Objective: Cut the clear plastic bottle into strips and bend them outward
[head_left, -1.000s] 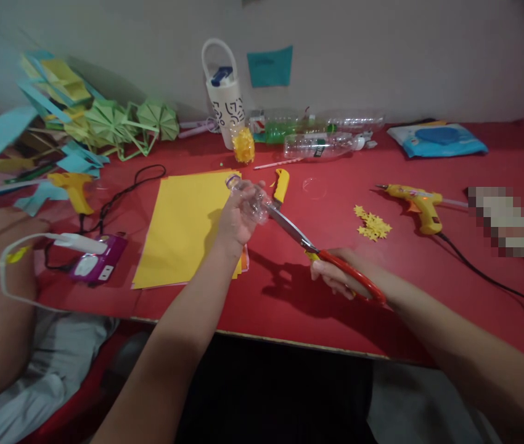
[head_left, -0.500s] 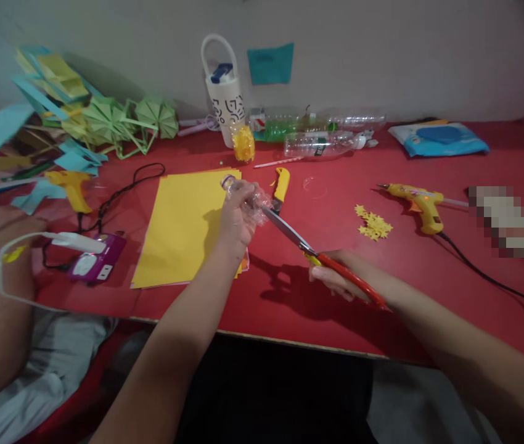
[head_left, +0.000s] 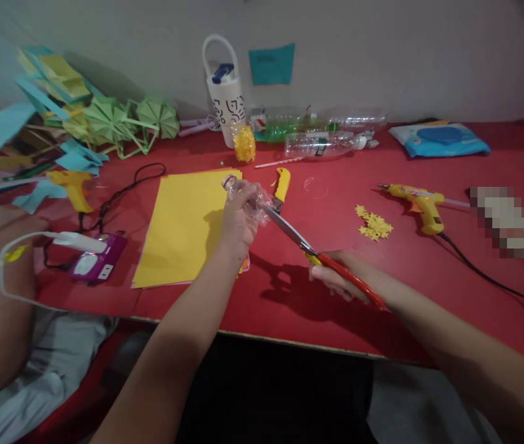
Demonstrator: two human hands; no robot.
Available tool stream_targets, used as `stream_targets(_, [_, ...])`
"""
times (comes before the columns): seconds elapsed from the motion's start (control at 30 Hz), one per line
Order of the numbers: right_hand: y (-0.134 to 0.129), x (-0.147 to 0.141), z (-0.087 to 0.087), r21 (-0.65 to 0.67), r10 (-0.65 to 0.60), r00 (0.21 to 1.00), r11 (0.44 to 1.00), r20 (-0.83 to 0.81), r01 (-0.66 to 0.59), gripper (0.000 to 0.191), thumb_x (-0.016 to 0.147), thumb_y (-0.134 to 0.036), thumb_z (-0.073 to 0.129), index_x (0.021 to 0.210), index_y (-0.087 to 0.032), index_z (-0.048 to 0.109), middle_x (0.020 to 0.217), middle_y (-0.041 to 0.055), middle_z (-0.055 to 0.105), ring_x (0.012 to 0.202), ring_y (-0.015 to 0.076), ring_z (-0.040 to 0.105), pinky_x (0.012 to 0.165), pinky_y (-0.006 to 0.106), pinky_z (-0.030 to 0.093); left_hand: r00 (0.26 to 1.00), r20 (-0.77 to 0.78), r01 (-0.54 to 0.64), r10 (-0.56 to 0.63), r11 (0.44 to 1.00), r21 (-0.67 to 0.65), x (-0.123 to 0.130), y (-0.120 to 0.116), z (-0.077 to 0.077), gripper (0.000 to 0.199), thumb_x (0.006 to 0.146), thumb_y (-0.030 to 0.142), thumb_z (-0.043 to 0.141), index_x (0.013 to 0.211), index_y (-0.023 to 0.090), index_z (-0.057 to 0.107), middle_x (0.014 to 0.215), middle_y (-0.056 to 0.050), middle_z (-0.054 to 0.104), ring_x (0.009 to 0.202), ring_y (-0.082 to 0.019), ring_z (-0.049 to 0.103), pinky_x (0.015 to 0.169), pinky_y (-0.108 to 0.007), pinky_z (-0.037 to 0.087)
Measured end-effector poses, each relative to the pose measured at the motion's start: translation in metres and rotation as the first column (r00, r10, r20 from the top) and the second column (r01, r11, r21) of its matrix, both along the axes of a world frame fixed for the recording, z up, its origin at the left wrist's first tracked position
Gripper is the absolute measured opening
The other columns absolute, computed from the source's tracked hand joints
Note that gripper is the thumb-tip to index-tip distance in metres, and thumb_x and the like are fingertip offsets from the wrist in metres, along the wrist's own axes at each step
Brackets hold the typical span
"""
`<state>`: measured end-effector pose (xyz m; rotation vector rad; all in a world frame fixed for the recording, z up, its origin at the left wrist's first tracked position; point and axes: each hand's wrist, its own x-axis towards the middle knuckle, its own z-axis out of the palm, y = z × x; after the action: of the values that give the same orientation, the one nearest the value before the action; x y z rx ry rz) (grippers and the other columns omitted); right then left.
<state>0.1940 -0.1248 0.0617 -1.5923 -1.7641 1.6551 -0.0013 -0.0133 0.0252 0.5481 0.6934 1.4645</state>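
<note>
My left hand (head_left: 242, 216) is closed around a piece of clear plastic bottle (head_left: 262, 203), its neck with a purple ring pointing up and left. In my right hand (head_left: 336, 274) are large scissors (head_left: 347, 275) with red handles. Their blades point up and left, with the tips at the plastic's right edge. Below my left hand lies a stack of yellow paper (head_left: 174, 228). Just beyond the blades is a yellow box cutter (head_left: 282, 185).
Yellow paper stars (head_left: 374, 225) and a yellow glue gun (head_left: 417, 200) lie to the right. Clear bottles (head_left: 320, 145) and a white tumbler (head_left: 227, 105) are at the back. Another person's arm (head_left: 5, 259) rests at left, near a purple power strip (head_left: 98, 258).
</note>
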Motion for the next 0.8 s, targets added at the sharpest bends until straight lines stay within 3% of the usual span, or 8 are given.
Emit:
stream_targets(0.43, [-0.0005,-0.0001,0.0006,-0.007,0.004,1.0,1.0,0.014,-0.004,0.056,0.067,-0.077,0.057,0.065,-0.022,0.049,0.043,-0.0064,0.043,0.038,0.0086,0.041,0.043,0.025,0.033,0.999,0.032,0.004,-0.005,1.0,0.022,0.001,-0.0006,0.0002,0.029,0.059,0.016,0.079,0.073,0.023,0.055,0.069,0.007,0.064,0.06,-0.006,0.058,0.06,-0.024,0.044])
stream_targets(0.67, [-0.0026,-0.0036,-0.0015,-0.019,-0.082,0.996,0.996,-0.027,0.082,0.057,0.071,-0.079,0.051,0.064,-0.022,0.049,0.039,-0.0082,0.039,0.032,0.0076,0.039,0.039,0.025,0.037,1.0,-0.018,0.004,-0.003,0.999,0.051,0.0007,-0.0008,0.0007,0.03,0.06,0.018,0.078,0.076,0.024,0.053,0.069,0.007,0.061,0.058,-0.006,0.056,0.06,-0.024,0.043])
stream_targets(0.8, [-0.0036,-0.0045,-0.004,-0.031,-0.099,0.995,0.995,0.018,0.1,0.054,0.072,-0.075,0.054,0.063,-0.022,0.047,0.042,-0.0075,0.041,0.031,0.0066,0.039,0.033,0.022,0.031,1.0,-0.029,0.003,-0.001,0.999,0.051,0.0004,-0.0016,0.0032,0.033,0.06,0.017,0.077,0.081,0.025,0.054,0.069,0.007,0.06,0.058,-0.006,0.055,0.06,-0.025,0.042])
